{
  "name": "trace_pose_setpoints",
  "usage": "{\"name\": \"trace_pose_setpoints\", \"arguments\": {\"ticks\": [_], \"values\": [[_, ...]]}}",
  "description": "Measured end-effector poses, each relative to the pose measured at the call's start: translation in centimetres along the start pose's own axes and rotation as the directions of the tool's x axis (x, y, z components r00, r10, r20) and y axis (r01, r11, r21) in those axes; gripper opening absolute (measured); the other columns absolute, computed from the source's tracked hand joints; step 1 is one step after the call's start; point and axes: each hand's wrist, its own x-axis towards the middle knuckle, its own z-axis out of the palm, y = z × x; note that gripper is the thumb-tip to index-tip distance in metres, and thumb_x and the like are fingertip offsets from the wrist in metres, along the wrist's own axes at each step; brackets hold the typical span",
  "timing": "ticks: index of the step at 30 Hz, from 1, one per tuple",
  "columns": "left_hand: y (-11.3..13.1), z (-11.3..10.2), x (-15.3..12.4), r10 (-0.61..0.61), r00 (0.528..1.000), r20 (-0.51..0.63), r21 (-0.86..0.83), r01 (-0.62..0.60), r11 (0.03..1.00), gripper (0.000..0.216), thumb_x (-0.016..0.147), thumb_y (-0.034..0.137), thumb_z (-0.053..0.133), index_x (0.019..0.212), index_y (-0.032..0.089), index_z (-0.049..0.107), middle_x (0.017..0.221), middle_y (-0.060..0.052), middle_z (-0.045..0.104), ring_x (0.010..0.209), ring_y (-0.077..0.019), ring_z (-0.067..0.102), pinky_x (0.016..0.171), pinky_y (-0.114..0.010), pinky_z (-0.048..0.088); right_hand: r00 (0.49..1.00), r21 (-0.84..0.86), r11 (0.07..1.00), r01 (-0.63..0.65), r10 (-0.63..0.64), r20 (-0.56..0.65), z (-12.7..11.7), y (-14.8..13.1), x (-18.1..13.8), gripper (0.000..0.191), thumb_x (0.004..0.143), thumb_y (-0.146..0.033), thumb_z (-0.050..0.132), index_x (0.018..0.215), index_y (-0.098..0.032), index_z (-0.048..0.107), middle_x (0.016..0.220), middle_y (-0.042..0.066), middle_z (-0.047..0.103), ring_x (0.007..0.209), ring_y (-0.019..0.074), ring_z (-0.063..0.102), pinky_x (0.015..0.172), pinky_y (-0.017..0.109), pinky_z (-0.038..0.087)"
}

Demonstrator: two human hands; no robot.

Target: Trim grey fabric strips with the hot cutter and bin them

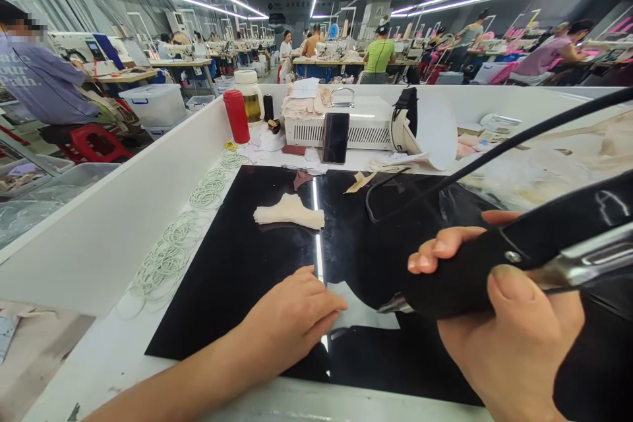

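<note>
My left hand (291, 313) is low over the black sheet (237, 264), thumb and fingers drawn together at the edge of a thin pale grey-white piece (366, 308). Its fingertips partly hide that piece. In my right hand (519, 330) is a black corded hand tool (459, 277) with a metal lever along its side; fingers and thumb wrap round it. The tool's pointed metal tip (395, 304) is at the right part of the pale piece; whether it touches, I cannot tell. A stack of cream fabric pieces (289, 213) lies farther back on the sheet.
Green elastic loops (165, 250) lie along the left side, inside a low white wall (113, 211). Behind the sheet stand a phone (335, 137), a white vented box (368, 122), a red cup (236, 116) and a jar (252, 95). The tool's black cord (475, 161) arches over the right side.
</note>
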Motion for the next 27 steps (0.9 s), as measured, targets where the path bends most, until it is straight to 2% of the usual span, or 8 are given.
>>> {"name": "trace_pose_setpoints", "arguments": {"ticks": [4,8,19,24,27], "values": [[0.1,-0.2,0.1,-0.049,0.999,0.001,-0.02,0.049,0.999,0.018,0.097,0.016,0.064,0.113,0.021,0.07,0.11,-0.004,0.068,0.105,-0.0181,0.061,0.1,-0.032,0.051,0.992,0.041,0.999,-0.003,-0.002,0.125,1.0,0.6,-1.3,0.041,0.081,-0.045,0.083,0.113,-0.03,0.061,0.079,-0.003,0.065,0.065,0.0187,0.061,0.061,0.035,0.054],[0.1,-0.5,0.3,-0.083,0.993,0.082,-0.042,0.087,0.995,0.027,0.091,0.017,0.073,0.117,0.023,0.07,0.119,-0.003,0.068,0.113,-0.0196,0.059,0.106,-0.034,0.048,0.979,0.088,0.996,-0.029,0.01,0.203,1.4,1.2,-2.5,0.039,0.085,-0.041,0.081,0.117,-0.031,0.06,0.082,-0.002,0.065,0.069,0.0179,0.061,0.059,0.032,0.055],[0.3,-0.7,0.8,-0.121,0.986,0.115,-0.041,0.127,0.991,0.026,0.091,0.017,0.073,0.117,0.022,0.071,0.121,-0.003,0.068,0.115,-0.0203,0.057,0.108,-0.035,0.045,0.973,0.113,0.992,-0.056,0.029,0.228,1.3,0.4,-2.7,0.042,0.083,-0.045,0.083,0.115,-0.03,0.06,0.079,-0.002,0.065,0.066,0.0166,0.062,0.059,0.03,0.058],[0.2,-0.7,0.8,-0.114,0.988,0.099,-0.032,0.118,0.993,0.026,0.09,0.016,0.073,0.115,0.022,0.071,0.12,-0.003,0.069,0.114,-0.0205,0.058,0.11,-0.037,0.044,0.967,0.098,0.994,-0.048,0.021,0.253,0.9,0.8,-2.9,0.034,0.09,-0.034,0.075,0.119,-0.031,0.058,0.082,-0.001,0.065,0.068,0.0175,0.063,0.062,0.033,0.058],[0.0,-0.7,0.7,-0.095,0.992,0.086,-0.057,0.1,0.993,0.023,0.093,0.017,0.07,0.115,0.021,0.071,0.121,-0.004,0.069,0.114,-0.0199,0.059,0.113,-0.038,0.043,0.968,0.062,0.998,-0.029,0.012,0.249,0.5,1.1,-2.5,0.034,0.09,-0.034,0.075,0.12,-0.031,0.058,0.083,-0.001,0.065,0.069,0.0179,0.063,0.06,0.033,0.056]]}}
